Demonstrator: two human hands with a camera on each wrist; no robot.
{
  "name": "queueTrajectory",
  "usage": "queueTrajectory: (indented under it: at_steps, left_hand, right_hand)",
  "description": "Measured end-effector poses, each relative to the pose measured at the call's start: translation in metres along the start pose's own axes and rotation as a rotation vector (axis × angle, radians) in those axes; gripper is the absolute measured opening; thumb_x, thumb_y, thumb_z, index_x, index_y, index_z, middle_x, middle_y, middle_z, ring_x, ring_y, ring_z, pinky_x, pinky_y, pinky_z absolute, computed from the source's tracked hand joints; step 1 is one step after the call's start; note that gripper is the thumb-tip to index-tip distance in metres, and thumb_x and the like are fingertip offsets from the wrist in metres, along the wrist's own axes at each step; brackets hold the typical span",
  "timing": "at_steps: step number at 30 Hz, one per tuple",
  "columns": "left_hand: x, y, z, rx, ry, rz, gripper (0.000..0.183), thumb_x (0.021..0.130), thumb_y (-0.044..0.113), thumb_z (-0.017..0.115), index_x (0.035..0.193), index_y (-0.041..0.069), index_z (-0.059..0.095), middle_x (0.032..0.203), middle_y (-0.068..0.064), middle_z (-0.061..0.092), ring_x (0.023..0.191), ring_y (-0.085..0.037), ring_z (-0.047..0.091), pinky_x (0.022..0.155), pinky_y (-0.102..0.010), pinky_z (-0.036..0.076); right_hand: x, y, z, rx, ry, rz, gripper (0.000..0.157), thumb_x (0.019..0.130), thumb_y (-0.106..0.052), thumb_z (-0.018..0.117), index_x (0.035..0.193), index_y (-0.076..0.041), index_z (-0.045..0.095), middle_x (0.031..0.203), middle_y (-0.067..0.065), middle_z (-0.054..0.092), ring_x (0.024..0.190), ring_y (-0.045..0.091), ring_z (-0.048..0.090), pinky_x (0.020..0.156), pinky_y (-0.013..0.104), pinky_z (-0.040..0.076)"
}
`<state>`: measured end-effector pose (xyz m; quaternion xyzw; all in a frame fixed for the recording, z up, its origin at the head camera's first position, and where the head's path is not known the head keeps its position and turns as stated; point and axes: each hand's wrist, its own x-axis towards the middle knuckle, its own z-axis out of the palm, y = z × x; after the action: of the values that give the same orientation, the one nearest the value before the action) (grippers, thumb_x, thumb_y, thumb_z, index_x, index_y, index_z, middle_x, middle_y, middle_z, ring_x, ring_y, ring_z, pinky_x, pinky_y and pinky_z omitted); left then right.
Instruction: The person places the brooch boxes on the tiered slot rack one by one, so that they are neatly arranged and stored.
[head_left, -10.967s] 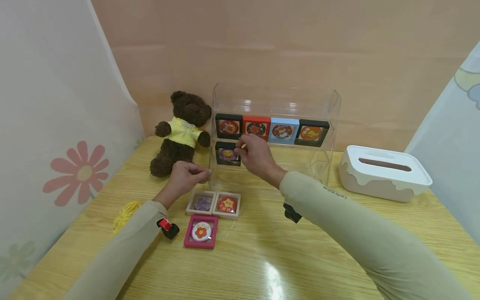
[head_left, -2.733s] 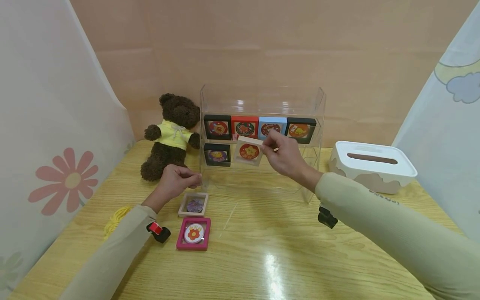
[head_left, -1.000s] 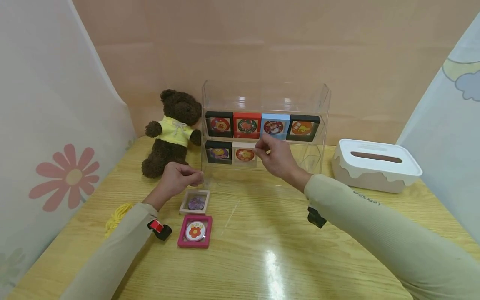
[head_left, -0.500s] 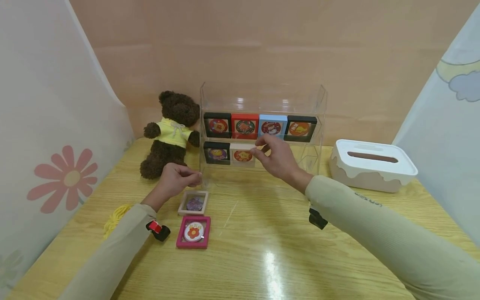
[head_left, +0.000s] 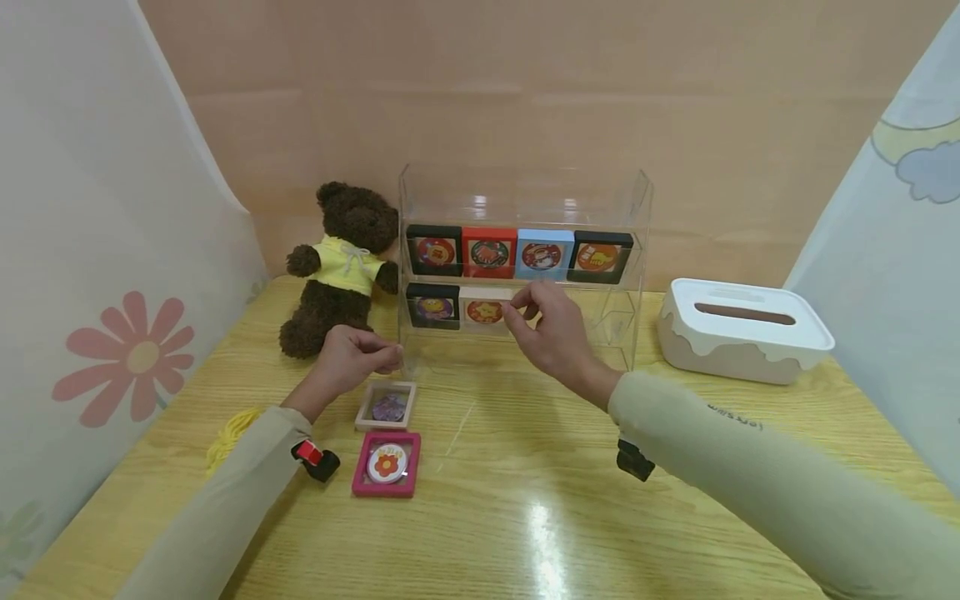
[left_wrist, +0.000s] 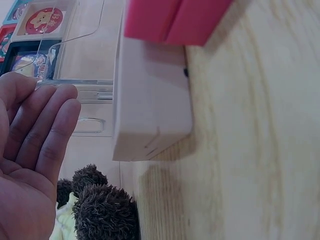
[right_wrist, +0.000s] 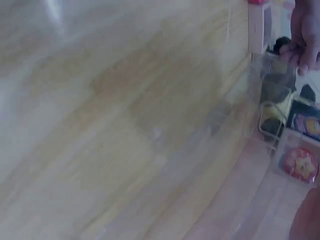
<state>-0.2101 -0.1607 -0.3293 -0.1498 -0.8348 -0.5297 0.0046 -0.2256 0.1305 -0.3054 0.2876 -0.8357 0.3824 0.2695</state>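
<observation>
A clear acrylic display rack [head_left: 517, 354] stands at the back. My left hand [head_left: 347, 365] pinches its lower left side edge between thumb and fingers. Its second tier bears a black-framed badge [head_left: 432, 307] at the left and a beige-framed star badge [head_left: 483, 310] right beside it. My right hand [head_left: 555, 333] has thumb and index finger at the star badge frame's upper right edge, pinching there. The fingertips' far side is hidden. On the table by my left hand lie a beige frame with a purple badge [head_left: 388, 407] and a pink-framed flower badge [head_left: 386, 464].
The tier above holds black, red [head_left: 489, 253], light blue [head_left: 544, 255] and black [head_left: 600, 257] frames. A brown teddy bear [head_left: 348, 267] in a yellow top leans left of the rack. A tissue box [head_left: 746, 329] stands right. Yellow yarn [head_left: 228, 437] lies by the left sleeve.
The star badge frame left the table and was set into the second tier beside the black one. Lately my right hand has dipped slightly at its edge. My left hand has stayed at the rack.
</observation>
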Motion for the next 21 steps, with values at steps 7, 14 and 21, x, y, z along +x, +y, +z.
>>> queueTrajectory:
  at_steps: [7, 14, 21]
  left_hand:
    - [0.001, 0.000, 0.001, 0.018, 0.001, 0.006, 0.021, 0.091, 0.006, 0.065, 0.094, -0.013, 0.070, 0.079, -0.020, 0.069, 0.074, -0.038, 0.067, 0.066, -0.039, 0.056]
    - [0.002, 0.000, 0.001, 0.008, 0.008, 0.002, 0.019, 0.090, 0.006, 0.065, 0.092, -0.011, 0.071, 0.079, -0.020, 0.069, 0.075, -0.039, 0.067, 0.067, -0.041, 0.056]
    - [0.000, 0.001, 0.001, 0.010, 0.010, -0.010, 0.020, 0.091, 0.006, 0.065, 0.093, -0.013, 0.071, 0.079, -0.021, 0.069, 0.076, -0.040, 0.067, 0.068, -0.042, 0.056]
  right_hand:
    - [-0.034, -0.017, 0.017, 0.098, -0.256, 0.104, 0.005, 0.090, -0.012, 0.065, 0.089, -0.007, 0.062, 0.086, 0.002, 0.057, 0.073, 0.015, 0.055, 0.063, 0.030, 0.048]
    - [-0.067, -0.039, 0.032, 0.277, -0.471, 0.171, 0.007, 0.093, -0.013, 0.063, 0.094, -0.007, 0.061, 0.093, 0.002, 0.056, 0.076, 0.017, 0.057, 0.059, 0.027, 0.049]
    - [-0.086, -0.051, 0.049, 0.403, -0.572, 0.344, 0.019, 0.093, -0.017, 0.063, 0.102, -0.001, 0.057, 0.098, 0.003, 0.055, 0.084, 0.016, 0.056, 0.069, 0.027, 0.050]
